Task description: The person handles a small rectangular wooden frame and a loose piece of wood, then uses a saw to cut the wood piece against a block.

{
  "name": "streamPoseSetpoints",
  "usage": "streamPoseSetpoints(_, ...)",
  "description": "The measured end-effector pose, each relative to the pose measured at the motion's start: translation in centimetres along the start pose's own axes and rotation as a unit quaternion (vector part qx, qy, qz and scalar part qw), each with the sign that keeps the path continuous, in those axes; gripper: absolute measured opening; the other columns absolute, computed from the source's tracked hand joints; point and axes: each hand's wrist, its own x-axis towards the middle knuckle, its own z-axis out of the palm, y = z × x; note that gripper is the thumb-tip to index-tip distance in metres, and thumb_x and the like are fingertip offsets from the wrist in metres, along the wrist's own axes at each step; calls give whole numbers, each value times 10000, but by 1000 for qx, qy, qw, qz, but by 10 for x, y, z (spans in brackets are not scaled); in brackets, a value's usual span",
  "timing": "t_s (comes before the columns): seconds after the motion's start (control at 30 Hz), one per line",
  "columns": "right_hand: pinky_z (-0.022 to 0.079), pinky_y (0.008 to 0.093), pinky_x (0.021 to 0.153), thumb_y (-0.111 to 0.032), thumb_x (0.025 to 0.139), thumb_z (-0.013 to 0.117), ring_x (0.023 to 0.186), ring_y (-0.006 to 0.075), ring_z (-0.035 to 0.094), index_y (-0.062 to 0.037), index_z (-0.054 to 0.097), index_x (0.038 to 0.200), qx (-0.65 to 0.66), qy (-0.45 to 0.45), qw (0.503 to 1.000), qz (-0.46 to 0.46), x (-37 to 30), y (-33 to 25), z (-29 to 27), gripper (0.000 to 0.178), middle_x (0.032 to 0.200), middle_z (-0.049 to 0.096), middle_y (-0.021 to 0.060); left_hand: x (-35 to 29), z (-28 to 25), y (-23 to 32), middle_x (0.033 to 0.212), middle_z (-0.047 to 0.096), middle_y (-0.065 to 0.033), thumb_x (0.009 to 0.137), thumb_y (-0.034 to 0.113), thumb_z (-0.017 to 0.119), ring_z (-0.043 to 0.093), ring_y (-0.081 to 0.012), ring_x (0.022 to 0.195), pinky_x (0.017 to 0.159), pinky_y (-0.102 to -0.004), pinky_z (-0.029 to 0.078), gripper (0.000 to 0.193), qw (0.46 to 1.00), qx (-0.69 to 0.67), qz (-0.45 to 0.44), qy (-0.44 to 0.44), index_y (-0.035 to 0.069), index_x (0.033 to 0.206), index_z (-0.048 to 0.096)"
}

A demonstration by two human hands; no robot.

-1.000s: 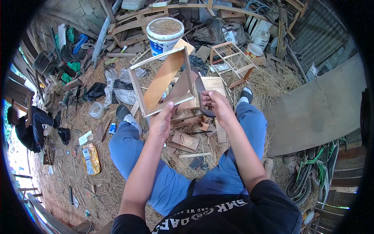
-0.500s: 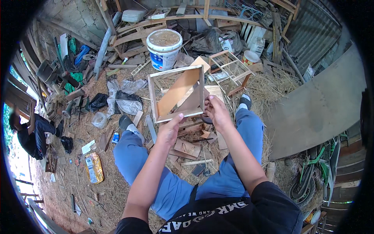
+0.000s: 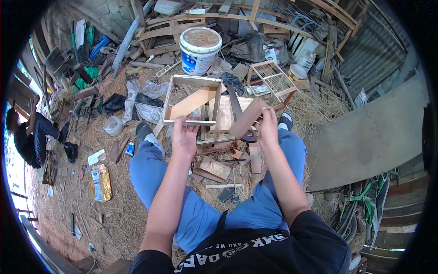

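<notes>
My left hand (image 3: 185, 138) grips the near edge of a square wooden frame (image 3: 167, 98), thumb and fingers closed on the rim. A light-brown board (image 3: 194, 102) lies diagonally within the frame. In my right hand (image 3: 268, 129), to the right of the frame and apart from it, is a flat brown board piece (image 3: 248, 119), tilted and pinched at its upper end. Under that piece is what looks like a handsaw (image 3: 234, 101), with a dark curved handle, partly hidden. Below both hands stands a low wooden stand (image 3: 214, 145) with a pale board (image 3: 223, 114) on it.
Wood scraps (image 3: 214, 169) lie between my feet. Ahead are a white-and-blue bucket (image 3: 200, 50) and a small slatted wooden rack (image 3: 276, 80). A large flat sheet (image 3: 365, 132) is at the right. Another person (image 3: 29, 132) sits far left, near a yellow package (image 3: 101, 182).
The brown board piece, earlier overlapping the frame's right side, is now out to the right in my right hand. My left hand and the frame have shifted left, and the frame is tipped flatter.
</notes>
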Motion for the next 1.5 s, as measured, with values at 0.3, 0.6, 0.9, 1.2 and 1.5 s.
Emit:
streamPoseSetpoints(0.3,600,381,633,-394,1125,444,741,267,726,-119,490,1208,-82,-61,995,17,30,-23,-10,291,978,729,174,3,21,-2,1093,629,-35,971,355,742,633,-162,874,807,-329,535,446,972,188,108,91,74,1274,577)
streamPoseSetpoints(0.6,615,422,707,-237,1080,439,813,309,736,-78,469,1218,19,-1,994,109,55,11,-51,213,1041,699,204,8,36,-9,1159,662,-97,728,35,825,638,-218,1053,959,-341,497,585,801,498,318,-95,31,1284,642)
streamPoseSetpoints(0.9,629,504,817,-93,1027,410,985,389,723,-76,334,1412,41,9,995,94,56,-11,-63,393,1163,643,255,33,0,-76,1056,537,-106,579,9,837,579,-360,1052,1073,-460,475,655,614,654,341,-281,156,1204,708)
streamPoseSetpoints(1.2,590,523,906,-205,1091,319,1035,345,681,-112,324,1510,47,-54,974,217,46,-18,-79,430,1227,632,228,40,-16,-87,985,499,-105,758,31,695,567,-352,1017,1169,-536,421,381,406,765,397,-304,182,1103,641)
streamPoseSetpoints(1.5,556,391,802,-326,1063,568,953,209,647,-53,482,1449,-67,-56,981,174,55,-11,-82,480,1132,669,118,50,-53,-82,995,536,-119,830,5,579,567,-345,1049,1143,-560,408,434,350,838,352,-227,124,1246,542)
